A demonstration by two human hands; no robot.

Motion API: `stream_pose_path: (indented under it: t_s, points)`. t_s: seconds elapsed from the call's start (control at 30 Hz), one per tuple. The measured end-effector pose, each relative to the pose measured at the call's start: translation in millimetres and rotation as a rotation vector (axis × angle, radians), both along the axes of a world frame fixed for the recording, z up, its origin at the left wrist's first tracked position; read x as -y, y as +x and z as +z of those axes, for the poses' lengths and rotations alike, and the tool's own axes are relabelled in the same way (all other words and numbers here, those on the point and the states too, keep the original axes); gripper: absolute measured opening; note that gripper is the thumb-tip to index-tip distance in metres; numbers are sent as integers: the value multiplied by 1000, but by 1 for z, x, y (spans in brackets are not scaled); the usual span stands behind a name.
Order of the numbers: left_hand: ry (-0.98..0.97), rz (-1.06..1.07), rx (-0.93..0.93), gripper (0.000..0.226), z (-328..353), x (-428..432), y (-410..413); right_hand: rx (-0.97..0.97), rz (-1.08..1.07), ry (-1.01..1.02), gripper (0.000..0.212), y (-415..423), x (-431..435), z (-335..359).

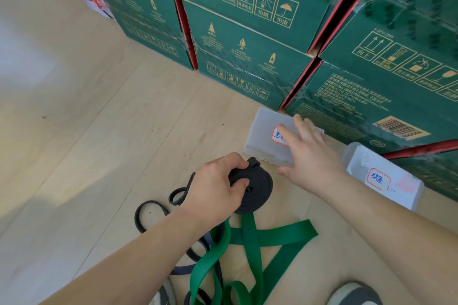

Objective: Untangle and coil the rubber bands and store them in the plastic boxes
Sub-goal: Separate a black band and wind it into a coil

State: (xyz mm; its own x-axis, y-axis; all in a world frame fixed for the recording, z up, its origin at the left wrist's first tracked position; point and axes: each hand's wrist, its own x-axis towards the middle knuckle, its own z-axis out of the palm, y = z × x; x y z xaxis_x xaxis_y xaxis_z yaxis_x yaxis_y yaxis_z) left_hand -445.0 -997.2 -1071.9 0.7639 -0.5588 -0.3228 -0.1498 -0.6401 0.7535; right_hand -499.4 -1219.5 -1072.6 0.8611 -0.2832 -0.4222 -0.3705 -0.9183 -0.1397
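Observation:
My left hand [218, 186] grips a coiled black rubber band [257, 188] just above the wooden floor. My right hand [309, 153] lies spread on the lid of a translucent plastic box [262, 131] with a red-edged label, just beyond the coil. A second plastic box [386, 176], also labelled, stands to the right. Loose green bands [250, 247] lie tangled on the floor below the coil. Thin black bands [148, 213] lie looped to the left of them and partly under my left forearm.
Stacked green cardboard cartons [247, 39] form a wall right behind the boxes and along the right side. Light wooden floor [86, 131] stretches to the left. A shoe [354, 294] shows at the bottom right.

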Motion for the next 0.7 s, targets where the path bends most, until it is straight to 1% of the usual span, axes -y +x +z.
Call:
stream_pose_path:
  t_s: [0.07, 0.17, 0.23, 0.3, 0.4, 0.43, 0.57, 0.7]
  points:
    - [-15, 19, -20, 23, -1, 0, 0, 8, 18, -17, 85, 1, 4, 0]
    - [-24, 44, -50, 22, -2, -1, 1, 37, 8, 24, 71, 3, 10, 9]
    - [-31, 60, -70, 22, -2, 0, 3, 108, 1, 101, 62, 3, 14, 17]
    - [-52, 99, -87, 22, 1, 2, 6, 204, -46, 196, 48, -1, 18, 23]
    - [-117, 156, -93, 23, 9, 9, 14, 305, -104, 199, 26, -7, 25, 29]
    - [-139, 164, -84, 23, 13, 13, 18, 333, -116, 184, 24, -8, 27, 31]
    - [-206, 97, 6, 24, 26, 38, 34, 426, -136, 154, 31, -8, 31, 36]
    - [-165, -61, 99, 27, 25, 63, 43, 439, -136, 143, 28, -3, 41, 37]
